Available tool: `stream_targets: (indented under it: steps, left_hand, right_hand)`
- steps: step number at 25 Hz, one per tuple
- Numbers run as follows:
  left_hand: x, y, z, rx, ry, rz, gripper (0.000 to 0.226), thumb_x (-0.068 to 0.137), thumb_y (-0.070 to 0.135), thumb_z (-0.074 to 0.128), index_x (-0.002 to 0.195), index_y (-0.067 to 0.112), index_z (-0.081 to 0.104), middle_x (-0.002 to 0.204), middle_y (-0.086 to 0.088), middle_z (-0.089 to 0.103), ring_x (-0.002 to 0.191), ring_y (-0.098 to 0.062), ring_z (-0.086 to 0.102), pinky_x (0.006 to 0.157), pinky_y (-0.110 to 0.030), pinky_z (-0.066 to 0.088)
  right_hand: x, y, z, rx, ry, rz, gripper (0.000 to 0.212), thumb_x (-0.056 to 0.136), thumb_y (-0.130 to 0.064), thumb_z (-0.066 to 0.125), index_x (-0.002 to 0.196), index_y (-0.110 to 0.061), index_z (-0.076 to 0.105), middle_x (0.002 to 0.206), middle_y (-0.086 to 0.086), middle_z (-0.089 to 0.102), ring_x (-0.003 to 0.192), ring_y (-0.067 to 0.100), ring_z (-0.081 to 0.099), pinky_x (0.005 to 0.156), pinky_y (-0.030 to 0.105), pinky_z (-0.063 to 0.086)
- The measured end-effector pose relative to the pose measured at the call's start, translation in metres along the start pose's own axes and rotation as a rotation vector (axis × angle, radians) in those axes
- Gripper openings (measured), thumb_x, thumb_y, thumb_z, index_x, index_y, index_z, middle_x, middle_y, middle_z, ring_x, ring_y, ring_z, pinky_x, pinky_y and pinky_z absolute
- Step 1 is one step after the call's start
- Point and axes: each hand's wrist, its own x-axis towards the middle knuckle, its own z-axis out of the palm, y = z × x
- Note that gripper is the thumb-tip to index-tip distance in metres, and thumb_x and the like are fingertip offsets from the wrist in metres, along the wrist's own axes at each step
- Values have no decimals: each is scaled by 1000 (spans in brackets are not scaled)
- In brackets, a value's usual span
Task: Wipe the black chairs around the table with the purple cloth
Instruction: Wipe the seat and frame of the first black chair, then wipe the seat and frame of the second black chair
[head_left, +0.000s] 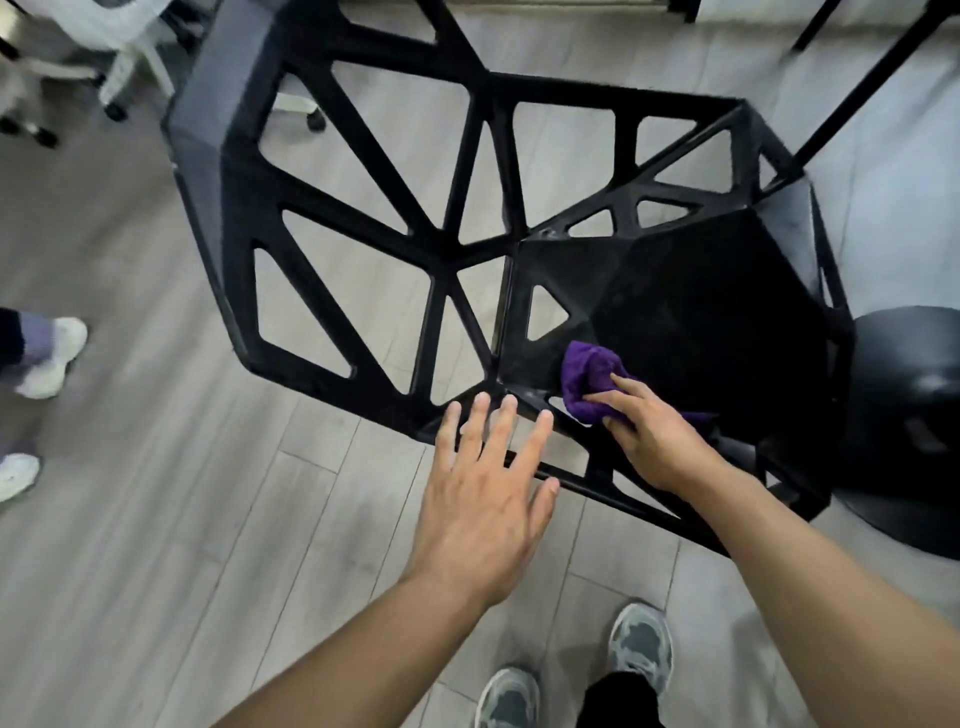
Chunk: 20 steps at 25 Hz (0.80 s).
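A black chair (426, 218) with a cut-out lattice back and a solid faceted seat (701, 312) fills the middle of the view. The purple cloth (587, 376) is bunched on the seat's near left corner, next to the back. My right hand (649, 436) grips the cloth and presses it onto the seat. My left hand (488, 478) hovers flat with fingers spread at the chair's near side rail, fingertips at the frame; whether they touch it I cannot tell.
A round black stool or base (914, 415) stands right of the chair. Black table legs (862, 88) rise at top right. A white wheeled chair base (124, 67) is top left. Another person's white shoes (47, 358) are at the left edge. My own shoes (639, 644) stand on the grey plank floor.
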Motion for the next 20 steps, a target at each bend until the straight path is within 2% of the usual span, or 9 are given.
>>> stream_targets:
  steps: [4, 10, 12, 16, 20]
  left_hand:
    - [-10, -1, -21, -154, 10, 10, 63, 103, 52, 14, 163, 32, 10, 170, -6, 12, 158, -25, 0, 128, -45, -1]
    - [-48, 34, -77, -257, 128, 150, 62, 101, 49, 23, 160, 29, 26, 167, -6, 25, 157, -27, 12, 128, -43, 6]
    - [-70, 47, -97, -280, 149, 221, 58, 103, 44, 30, 159, 26, 31, 166, -8, 28, 156, -29, 15, 127, -44, 9]
    - [-131, 72, -142, -288, 169, 380, 56, 104, 36, 45, 157, 21, 35, 164, -13, 31, 155, -33, 17, 127, -48, 12]
    - [-187, 106, -174, -293, 191, 549, 57, 99, 38, 42, 153, 17, 42, 160, -16, 36, 152, -36, 23, 125, -54, 18]
  right_hand:
    - [-29, -14, -27, 94, 311, 64, 34, 106, -20, 46, 136, -31, 57, 140, -3, 46, 123, 19, 51, 95, 25, 39]
    - [-144, -54, -82, 266, 662, 130, 31, 99, -17, 59, 128, -26, 64, 116, -2, 61, 103, 10, 59, 90, 12, 39]
    - [-194, -68, -89, 309, 741, 198, 30, 98, -18, 61, 127, -25, 65, 108, -3, 61, 97, 9, 59, 89, 11, 40]
    - [-303, -91, -96, 397, 873, 375, 30, 98, -28, 61, 127, -29, 62, 113, -2, 63, 100, 8, 58, 91, 17, 42]
    - [-414, -114, -107, 441, 996, 474, 30, 96, -29, 63, 126, -28, 64, 112, -4, 63, 102, 6, 59, 94, 20, 46]
